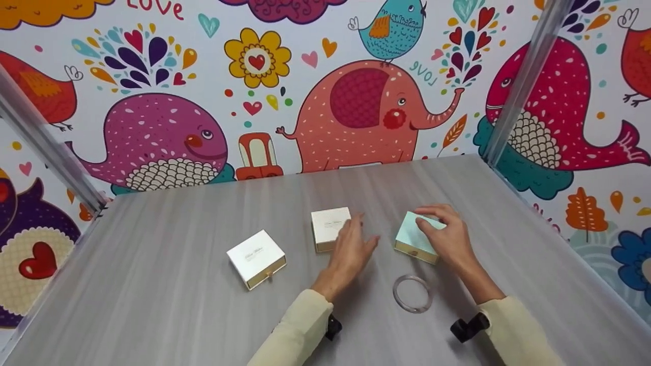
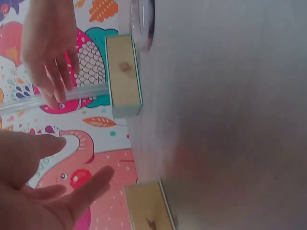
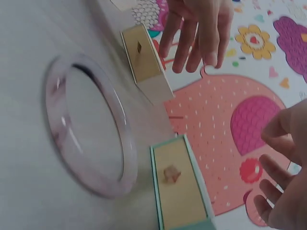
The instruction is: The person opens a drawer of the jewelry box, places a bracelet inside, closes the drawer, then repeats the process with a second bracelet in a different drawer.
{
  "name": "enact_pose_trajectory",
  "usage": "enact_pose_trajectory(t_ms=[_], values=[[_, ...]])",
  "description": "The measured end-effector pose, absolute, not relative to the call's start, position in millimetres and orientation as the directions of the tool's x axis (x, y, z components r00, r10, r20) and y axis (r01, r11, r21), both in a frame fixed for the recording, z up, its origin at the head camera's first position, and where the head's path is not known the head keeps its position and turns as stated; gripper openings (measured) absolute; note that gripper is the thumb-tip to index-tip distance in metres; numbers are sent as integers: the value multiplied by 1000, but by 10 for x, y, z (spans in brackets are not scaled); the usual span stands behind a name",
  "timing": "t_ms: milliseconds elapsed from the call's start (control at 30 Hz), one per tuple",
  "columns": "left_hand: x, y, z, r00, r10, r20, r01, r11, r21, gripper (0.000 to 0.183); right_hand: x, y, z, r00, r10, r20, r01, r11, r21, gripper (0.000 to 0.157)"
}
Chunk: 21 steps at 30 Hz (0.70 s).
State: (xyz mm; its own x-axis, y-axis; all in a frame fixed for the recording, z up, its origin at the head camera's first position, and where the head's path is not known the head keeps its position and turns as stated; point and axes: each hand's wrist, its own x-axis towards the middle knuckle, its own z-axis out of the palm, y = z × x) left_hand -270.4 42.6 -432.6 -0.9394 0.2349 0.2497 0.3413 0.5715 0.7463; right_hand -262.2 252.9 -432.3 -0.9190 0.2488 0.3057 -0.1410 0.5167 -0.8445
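Observation:
A mint-green box point(image 1: 412, 235) with a gold drawer front and small pull tab sits right of centre on the table. My right hand point(image 1: 450, 236) hovers over its right side, fingers loosely bent, and the right wrist view shows a gap between hand and box. To its left, my left hand point(image 1: 350, 254) is held in the air, fingers extended, overlapping a white box point(image 1: 327, 227) in the head view. A pale, translucent bangle with purplish streaks point(image 3: 58, 120) lies flat on the table in front of the mint box. Neither hand holds anything.
Another white box point(image 1: 257, 256) with a gold drawer front stands farther left, turned at an angle. The grey wood-grain table point(image 1: 152, 284) meets a cartoon-printed wall point(image 1: 264, 112) at the back, with metal posts point(image 1: 524, 86) at the corners.

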Motion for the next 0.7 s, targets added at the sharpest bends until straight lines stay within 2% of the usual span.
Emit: enact_pose_trajectory(t_ms=[367,533,700], values=[[-2583,626,-4320,-954,294,54,216,553,804,49,-2712,2796,-4444,-950,209,232,-78,562,-824,41],[-2567,701,-4367,-941,335,-47,130,489,863,34,-2743,2897,-4507,-972,144,184,-58,614,-787,53],[-2608,799,-4415,-918,348,-188,-26,422,906,20,-2753,2965,-4529,-986,114,122,-22,634,-773,60]])
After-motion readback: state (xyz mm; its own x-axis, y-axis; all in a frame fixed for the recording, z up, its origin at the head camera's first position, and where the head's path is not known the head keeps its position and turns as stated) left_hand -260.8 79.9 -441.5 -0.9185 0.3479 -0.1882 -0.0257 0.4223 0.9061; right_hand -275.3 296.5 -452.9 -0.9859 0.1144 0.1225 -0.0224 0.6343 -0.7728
